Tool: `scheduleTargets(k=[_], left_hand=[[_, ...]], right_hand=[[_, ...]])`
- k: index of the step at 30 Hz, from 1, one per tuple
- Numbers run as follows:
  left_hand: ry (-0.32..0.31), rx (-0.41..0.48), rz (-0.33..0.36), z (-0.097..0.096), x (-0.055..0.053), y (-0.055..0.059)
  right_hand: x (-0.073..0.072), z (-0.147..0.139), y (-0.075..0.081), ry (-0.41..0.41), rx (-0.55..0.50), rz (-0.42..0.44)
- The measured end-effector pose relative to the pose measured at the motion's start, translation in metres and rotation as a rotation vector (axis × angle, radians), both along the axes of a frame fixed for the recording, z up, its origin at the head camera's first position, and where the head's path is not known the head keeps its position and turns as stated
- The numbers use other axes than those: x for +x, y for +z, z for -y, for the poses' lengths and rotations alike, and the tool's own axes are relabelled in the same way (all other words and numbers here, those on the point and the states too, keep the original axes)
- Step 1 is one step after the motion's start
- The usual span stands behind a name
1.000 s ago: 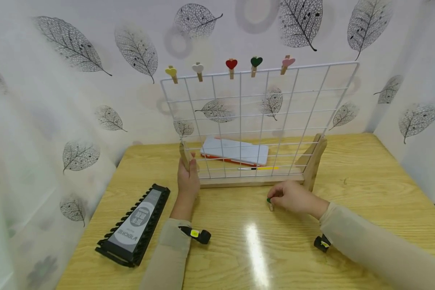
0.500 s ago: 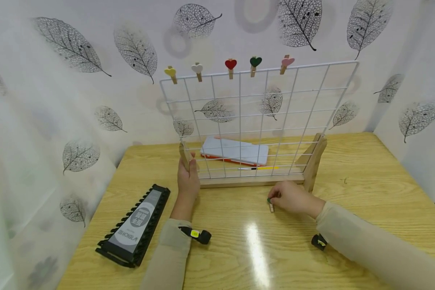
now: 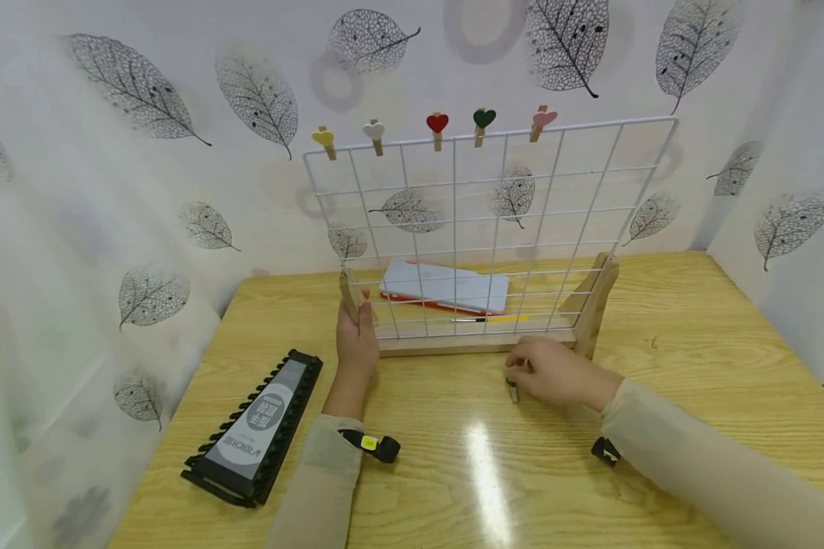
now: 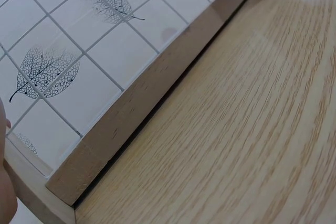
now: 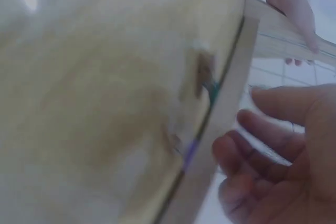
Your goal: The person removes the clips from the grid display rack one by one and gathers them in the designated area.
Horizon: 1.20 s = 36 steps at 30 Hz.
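A white wire grid rack point(image 3: 455, 198) stands in a wooden base point(image 3: 477, 346). My left hand point(image 3: 357, 343) grips the rack's left wooden support point(image 3: 349, 296). Along the front of the base, in the right wrist view, lie a clothespin with a green heart point(image 5: 213, 92) and one with a purple part point(image 5: 190, 153). My right hand point(image 3: 552, 372) is over them in the head view, where one clothespin point(image 3: 513, 393) shows below the fingertips. In the right wrist view the right hand point(image 5: 278, 156) has loosely bent fingers, thumb apart, with nothing between them.
Several heart clothespins, one of them red point(image 3: 437, 124), sit along the grid's top wire. Behind the grid lie a pale flat case point(image 3: 446, 287) and a thin yellow-and-black brush-like stick point(image 3: 501, 319). A black wrench rack point(image 3: 261, 419) lies at the left.
My right hand has shifted only slightly at the clothespins; the green heart visible by its fingertips before now looks dark. The left hand stays on the support.
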<state>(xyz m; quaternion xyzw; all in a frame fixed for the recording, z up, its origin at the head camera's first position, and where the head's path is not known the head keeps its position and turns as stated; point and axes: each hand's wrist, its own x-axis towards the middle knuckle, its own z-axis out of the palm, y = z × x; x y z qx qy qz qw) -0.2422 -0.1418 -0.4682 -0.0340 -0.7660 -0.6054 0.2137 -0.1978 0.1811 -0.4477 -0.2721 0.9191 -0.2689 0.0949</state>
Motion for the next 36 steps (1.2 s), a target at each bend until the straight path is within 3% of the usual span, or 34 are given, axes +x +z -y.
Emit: scheduleTargets(k=[5, 13, 20, 28, 32, 36], left_hand=[[0.007, 0.001, -0.019, -0.006, 0.017, 0.023], [0.001, 0.014, -0.007, -0.005, 0.019, 0.023], [-0.009, 0.008, -0.016, -0.003, 0.018, 0.022], [-0.013, 0.033, 0.012, 0.004, -0.003, -0.008], [-0.019, 0.024, 0.005, 0.005, -0.004, -0.011], [-0.032, 0.006, -0.01, 0.005, -0.005, -0.01]], right_hand=[[-0.003, -0.004, 0.018, 0.044, -0.092, -0.185], [-0.009, -0.012, 0.041, 0.168, -0.286, -0.526], [-0.018, -0.01, 0.07, 0.194, -0.458, -0.779], [-0.023, -0.004, 0.11, 0.15, -0.559, -0.998], [-0.026, 0.001, 0.141, 0.072, -0.64, -1.12], [-0.028, 0.006, 0.174, -0.036, -0.741, -1.181]])
